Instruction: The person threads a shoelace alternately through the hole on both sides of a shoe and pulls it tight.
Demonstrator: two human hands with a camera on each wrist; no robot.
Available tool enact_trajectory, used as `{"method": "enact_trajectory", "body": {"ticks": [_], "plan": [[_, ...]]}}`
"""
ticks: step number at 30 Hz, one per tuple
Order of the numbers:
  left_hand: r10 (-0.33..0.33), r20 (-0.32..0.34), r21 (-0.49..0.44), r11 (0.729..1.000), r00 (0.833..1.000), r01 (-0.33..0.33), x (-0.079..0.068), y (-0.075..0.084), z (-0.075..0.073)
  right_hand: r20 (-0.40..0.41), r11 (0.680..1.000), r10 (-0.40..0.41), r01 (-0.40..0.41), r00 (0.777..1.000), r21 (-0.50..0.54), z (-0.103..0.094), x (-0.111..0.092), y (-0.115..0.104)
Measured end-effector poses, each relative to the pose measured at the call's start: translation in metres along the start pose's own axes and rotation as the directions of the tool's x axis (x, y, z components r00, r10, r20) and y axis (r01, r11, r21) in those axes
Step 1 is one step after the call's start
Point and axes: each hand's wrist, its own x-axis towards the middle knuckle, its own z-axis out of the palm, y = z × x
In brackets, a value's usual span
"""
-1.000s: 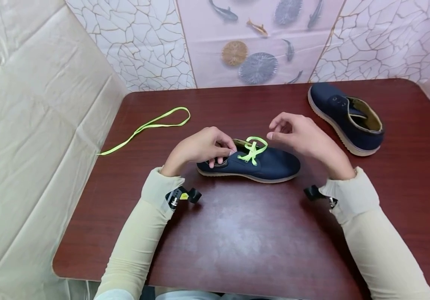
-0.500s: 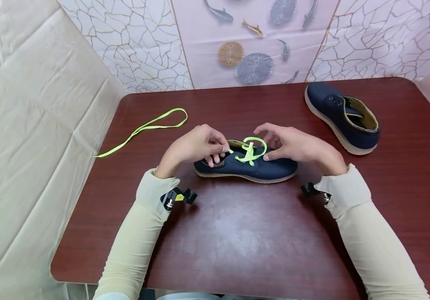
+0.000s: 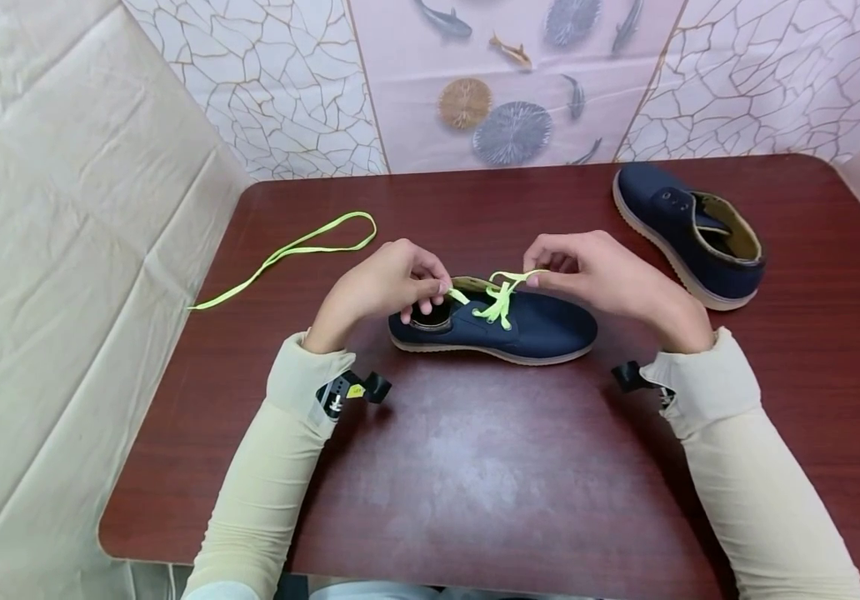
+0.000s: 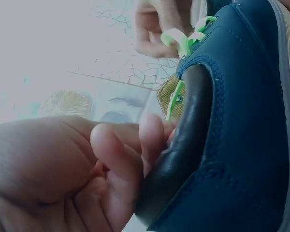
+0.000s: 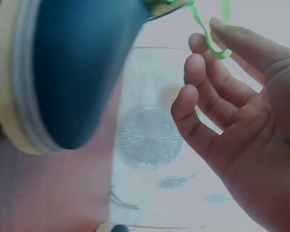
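A navy shoe [image 3: 553, 325] lies sole down at mid-table, toe to the right, with a neon-yellow shoelace [image 3: 501, 302] crossing its eyelets. Over the shoe's opening, my left hand [image 3: 391, 283] pinches one end of the lace between thumb and index finger. My right hand [image 3: 587, 265] holds the lace's other length just above the tongue; in the right wrist view this green-looking lace [image 5: 217, 53] curves round by the thumb and index finger. The left wrist view shows the dark padded collar [image 4: 183, 140] beside my left fingers, which partly hide the lace there.
A second navy shoe [image 3: 688, 237], with bare eyelets, stands at the back right of the reddish-brown table [image 3: 460, 475]. Another neon-yellow lace [image 3: 287, 250] lies looped at the back left, its end at the table's left edge. Patterned cloth [image 3: 512, 83] hangs behind.
My right hand came down to the shoe, took hold of the lace loop and raised it slightly. My left hand drew its lace end a little to the left.
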Motion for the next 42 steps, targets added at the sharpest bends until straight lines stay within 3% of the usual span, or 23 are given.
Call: {"method": "enact_trajectory", "body": {"ticks": [6, 11, 17, 26, 32, 37, 42], "plan": [[-0.061, -0.064, -0.016, 0.998, 0.996, 0.060, -0.002, -0.001, -0.003, -0.078, 0.994, -0.112, 0.113, 0.991, 0.006, 0.000, 0.000, -0.014], [-0.084, -0.129, 0.024, 0.996, 0.988, 0.088, -0.003, -0.002, -0.005, -0.125, 0.980, -0.195, 0.198, 0.973, 0.007, 0.011, 0.003, -0.025], [-0.125, -0.212, 0.031, 0.990, 0.969, 0.134, -0.005, -0.005, -0.011, -0.072, 0.977, -0.213, 0.211, 0.974, -0.031, 0.028, 0.007, -0.031], [-0.191, -0.252, 0.020, 0.979, 0.949, 0.202, -0.008, -0.016, -0.023, 0.013, 0.980, -0.153, 0.153, 0.988, -0.124, 0.039, 0.007, -0.037], [-0.187, -0.245, 0.021, 0.980, 0.951, 0.198, -0.012, -0.023, -0.032, 0.014, 0.983, -0.125, 0.126, 0.992, -0.133, 0.039, 0.009, -0.036], [-0.183, -0.232, 0.020, 0.981, 0.955, 0.193, -0.016, -0.026, -0.037, 0.024, 0.992, -0.027, 0.030, 0.999, -0.121, 0.034, 0.009, -0.031], [-0.210, -0.259, 0.019, 0.975, 0.943, 0.222, -0.021, -0.029, -0.043, 0.090, 0.994, 0.087, -0.080, 0.992, -0.077, 0.030, 0.010, -0.025]]}}
